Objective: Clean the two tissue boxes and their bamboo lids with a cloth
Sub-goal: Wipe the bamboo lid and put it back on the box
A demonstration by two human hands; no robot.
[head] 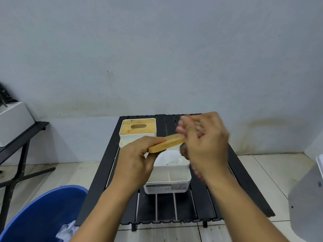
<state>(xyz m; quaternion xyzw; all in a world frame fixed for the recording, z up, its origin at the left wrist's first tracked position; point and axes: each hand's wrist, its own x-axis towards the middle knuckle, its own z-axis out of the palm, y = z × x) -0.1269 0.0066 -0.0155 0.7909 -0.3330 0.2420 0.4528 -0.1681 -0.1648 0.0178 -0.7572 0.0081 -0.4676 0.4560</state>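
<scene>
Behind everything, a pale wall (157,49); below it, tiled floor (272,168) on both sides of a black slatted tabletop (244,198). Open floor to the right of the tabletop, apart from a grey shape (305,198) at the picture's edge, too blurred to name. To the left, a blue tub (35,215) near the front corner and a second black table (24,135) along the wall.

On the tabletop: far box (132,137) at the back left corner, close to both edges, with a fitted lid (127,131) of bamboo. Near box (167,189) in the middle, open, dark specks inside, bare slats to its right and front.

Above the near box, held in the air, the loose lid (167,144), tilted, pinched at its near end between thumb and fingers of the left hand (136,158). At the lid's far end, the right hand (206,144), blurred, fingers curled round a dark cloth (183,150) lying against that end, one end of the cloth hanging beneath the wrist.
</scene>
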